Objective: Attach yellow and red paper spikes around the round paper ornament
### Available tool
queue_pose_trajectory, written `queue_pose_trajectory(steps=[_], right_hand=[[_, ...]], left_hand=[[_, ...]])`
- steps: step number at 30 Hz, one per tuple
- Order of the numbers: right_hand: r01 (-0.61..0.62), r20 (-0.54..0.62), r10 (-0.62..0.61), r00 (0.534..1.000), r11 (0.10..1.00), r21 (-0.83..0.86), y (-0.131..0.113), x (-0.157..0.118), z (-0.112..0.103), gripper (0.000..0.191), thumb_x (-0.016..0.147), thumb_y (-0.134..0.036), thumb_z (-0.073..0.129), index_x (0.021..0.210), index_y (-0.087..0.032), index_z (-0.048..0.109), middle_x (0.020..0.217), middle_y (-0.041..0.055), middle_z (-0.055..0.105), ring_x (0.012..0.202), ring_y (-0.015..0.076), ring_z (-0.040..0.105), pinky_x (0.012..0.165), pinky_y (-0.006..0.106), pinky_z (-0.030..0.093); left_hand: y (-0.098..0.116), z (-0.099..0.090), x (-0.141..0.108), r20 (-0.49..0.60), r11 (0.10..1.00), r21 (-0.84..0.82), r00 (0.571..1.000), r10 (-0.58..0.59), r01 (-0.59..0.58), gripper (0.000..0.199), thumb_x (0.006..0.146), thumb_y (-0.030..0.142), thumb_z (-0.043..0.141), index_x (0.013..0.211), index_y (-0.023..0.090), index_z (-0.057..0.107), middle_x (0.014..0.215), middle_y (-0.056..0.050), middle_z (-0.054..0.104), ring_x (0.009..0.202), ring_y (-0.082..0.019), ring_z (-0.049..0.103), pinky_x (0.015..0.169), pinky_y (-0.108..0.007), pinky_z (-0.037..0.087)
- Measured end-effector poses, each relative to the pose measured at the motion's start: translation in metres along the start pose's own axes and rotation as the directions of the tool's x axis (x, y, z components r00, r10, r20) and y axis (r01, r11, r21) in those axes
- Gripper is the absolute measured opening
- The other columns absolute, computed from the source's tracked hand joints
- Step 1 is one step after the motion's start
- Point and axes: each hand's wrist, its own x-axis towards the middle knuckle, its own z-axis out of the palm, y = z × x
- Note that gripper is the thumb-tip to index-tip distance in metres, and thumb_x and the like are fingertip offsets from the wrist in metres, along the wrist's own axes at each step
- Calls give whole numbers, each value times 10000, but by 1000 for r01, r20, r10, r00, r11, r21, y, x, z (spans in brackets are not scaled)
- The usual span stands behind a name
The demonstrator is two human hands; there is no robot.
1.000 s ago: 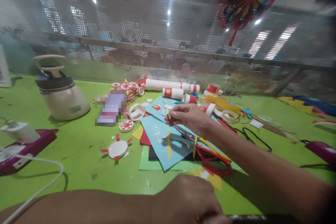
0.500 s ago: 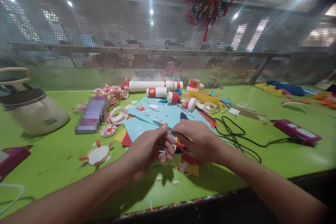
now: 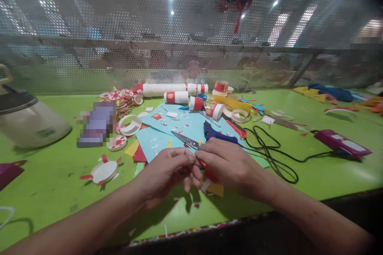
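My left hand (image 3: 172, 173) and my right hand (image 3: 229, 165) meet fingertip to fingertip above the front of the table. Both have fingers pinched together; whatever is between them is too small or hidden to make out. Just beyond the fingers lie scissors (image 3: 184, 138), blades pointing away to the left, red handles partly covered by my right hand. A blue glue gun (image 3: 220, 133) rests behind my right hand. Light-blue paper (image 3: 149, 139) sprinkled with red and white scraps spreads beneath these tools.
Paper cups (image 3: 176, 97), a white tube (image 3: 164, 89) and an orange cutter (image 3: 236, 128) lie farther back. On the left are a cup-base piece with red tabs (image 3: 104, 172), a phone (image 3: 96, 124) and a large jug (image 3: 30, 119). A black cord (image 3: 272, 151) coils right.
My view has tilted down a little. My right hand has drawn lower and nearer, uncovering the glue gun and more of the scissors' blades. The hands remain together.
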Motion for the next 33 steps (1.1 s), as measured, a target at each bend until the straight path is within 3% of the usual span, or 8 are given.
queue_pose_trajectory(steps=[2,4,7,9,11,15,24,33], right_hand=[[-81,-85,89,992,992,98,2,-3,-1,199,884,-104,460,1013,-95,610,898,124,639,830,186,555,719,313,470],[-243,-131,279,951,941,236,4,-5,-4,181,870,-117,495,992,-108,627,928,117,655,862,179,586,766,310,478],[-534,65,579,813,695,482,4,-7,-9,166,869,-210,531,945,-127,652,881,84,679,796,161,617,736,294,491],[-643,281,634,721,460,612,1,-6,-10,208,866,-281,539,932,-123,656,825,71,680,730,147,614,686,277,492],[-676,411,623,666,271,685,-2,-4,-8,225,839,-323,575,876,-116,656,743,50,661,648,123,587,631,254,475],[-657,470,641,607,72,751,-10,1,1,240,758,-357,661,738,-121,619,600,2,590,518,84,502,516,218,405],[-645,456,684,569,28,764,-13,4,10,211,758,-328,652,688,-137,597,527,-27,522,482,75,430,479,215,333],[-595,447,677,584,-17,804,-18,-1,18,251,783,-372,642,730,-132,592,619,-3,556,530,82,449,517,237,339]], left_hand=[[-2,0,0,-11,1000,5,1000,-7,7,149,827,210,534,734,105,585,637,-68,645,535,-121,600,447,-185,425],[-4,0,1,-18,999,31,1000,-22,23,139,825,206,534,746,106,590,638,-68,649,540,-119,600,461,-188,431],[-8,0,1,-7,994,102,1000,-29,30,150,827,211,535,727,111,583,629,-68,651,525,-107,583,481,-195,435],[-9,0,1,6,986,163,1000,-24,23,161,833,225,531,724,116,580,638,-65,655,510,-96,570,484,-198,431],[-9,1,0,3,973,231,1000,-22,21,182,843,244,523,723,120,579,642,-58,654,497,-87,558,484,-197,423],[-6,4,-1,-24,948,314,999,-36,42,220,831,291,545,689,125,561,618,-41,635,486,-87,546,477,-205,416],[-9,5,-3,-62,940,330,995,-72,88,234,816,325,548,679,136,547,609,-44,633,474,-88,537,458,-203,393],[-12,6,-2,-59,961,273,998,-22,37,215,833,302,523,705,132,550,584,-47,633,464,-103,564,450,-206,399]])
